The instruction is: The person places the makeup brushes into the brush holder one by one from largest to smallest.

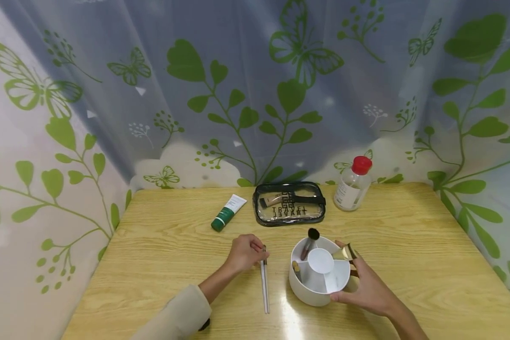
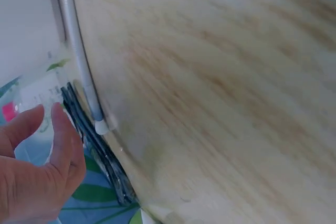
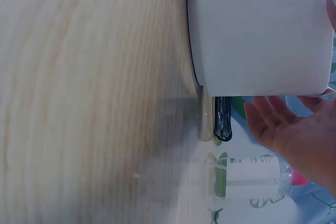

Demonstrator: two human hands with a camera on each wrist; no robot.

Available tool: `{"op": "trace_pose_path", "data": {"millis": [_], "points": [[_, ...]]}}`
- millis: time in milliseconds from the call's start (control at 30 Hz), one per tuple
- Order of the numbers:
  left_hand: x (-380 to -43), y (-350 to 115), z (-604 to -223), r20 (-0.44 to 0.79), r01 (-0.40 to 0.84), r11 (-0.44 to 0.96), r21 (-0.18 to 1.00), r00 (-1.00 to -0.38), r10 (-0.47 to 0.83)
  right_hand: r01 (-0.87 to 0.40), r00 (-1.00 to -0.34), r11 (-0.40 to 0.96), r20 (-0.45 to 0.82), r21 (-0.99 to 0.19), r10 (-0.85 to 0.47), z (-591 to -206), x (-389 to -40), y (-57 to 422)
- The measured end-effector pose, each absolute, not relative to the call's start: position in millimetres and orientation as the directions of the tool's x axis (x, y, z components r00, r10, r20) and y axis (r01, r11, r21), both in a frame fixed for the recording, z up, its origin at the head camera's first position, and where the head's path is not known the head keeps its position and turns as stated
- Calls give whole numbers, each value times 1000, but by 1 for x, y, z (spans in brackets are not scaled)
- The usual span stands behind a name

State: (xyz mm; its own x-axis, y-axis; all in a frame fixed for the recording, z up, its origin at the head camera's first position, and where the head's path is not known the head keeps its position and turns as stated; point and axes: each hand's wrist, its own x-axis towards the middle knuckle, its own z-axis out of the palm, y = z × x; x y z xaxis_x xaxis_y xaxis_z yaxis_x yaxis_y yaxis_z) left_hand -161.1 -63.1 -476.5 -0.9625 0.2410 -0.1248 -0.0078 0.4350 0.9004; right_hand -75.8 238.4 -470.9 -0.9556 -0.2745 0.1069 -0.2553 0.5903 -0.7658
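Observation:
Two slim pale rods point(image 1: 265, 290) with dark upper ends lie side by side on the table. My left hand point(image 1: 247, 251) is at their upper ends; in the left wrist view a bare gap shows between thumb and fingers, and a silvery rod point(image 2: 81, 56) lies beyond. With my right hand point(image 1: 367, 288) I hold a round white divided organizer point(image 1: 308, 293) by its right side, thumb in front and fingers behind. A dark-bristled makeup brush point(image 1: 309, 244) leans in its back left compartment. A small tan-ended item point(image 1: 296, 268) stands at the left, a gold-coloured item point(image 1: 345, 253) at the right.
Behind the hands lie a green and white tube point(image 1: 228, 212) and a clear black-edged travel pouch point(image 1: 289, 204) with a brush inside. A clear bottle with a red cap point(image 1: 352, 189) stands at the back right. A patterned curtain point(image 1: 238, 94) borders the wooden table point(image 1: 153, 255).

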Motion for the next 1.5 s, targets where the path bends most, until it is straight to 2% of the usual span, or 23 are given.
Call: {"op": "trace_pose_path", "data": {"millis": [133,300,467,700,867,1233,1500], "points": [[-163,-61,-480,-73,57,500,864,-969,237,-271,-950,591,112,-760,-291,-469,-77,239],[-164,-59,-485,24,138,620,772,-982,188,-209,-962,589,56,-781,-267,-465,-79,240],[-164,-59,-492,22,144,696,703,-983,181,-233,-959,575,87,-784,-269,-466,-81,241],[-164,-61,-496,16,136,707,694,-985,174,-333,-929,591,148,-735,-339,-469,-87,242],[-163,-61,-497,52,183,736,652,-979,197,-335,-925,586,138,-738,-355,-469,-88,241],[-163,-60,-495,19,192,770,608,-974,227,-334,-923,526,158,-782,-352,-474,-89,239],[-164,-64,-493,19,195,759,621,-972,233,-345,-919,514,172,-785,-355,-475,-89,239]]}}
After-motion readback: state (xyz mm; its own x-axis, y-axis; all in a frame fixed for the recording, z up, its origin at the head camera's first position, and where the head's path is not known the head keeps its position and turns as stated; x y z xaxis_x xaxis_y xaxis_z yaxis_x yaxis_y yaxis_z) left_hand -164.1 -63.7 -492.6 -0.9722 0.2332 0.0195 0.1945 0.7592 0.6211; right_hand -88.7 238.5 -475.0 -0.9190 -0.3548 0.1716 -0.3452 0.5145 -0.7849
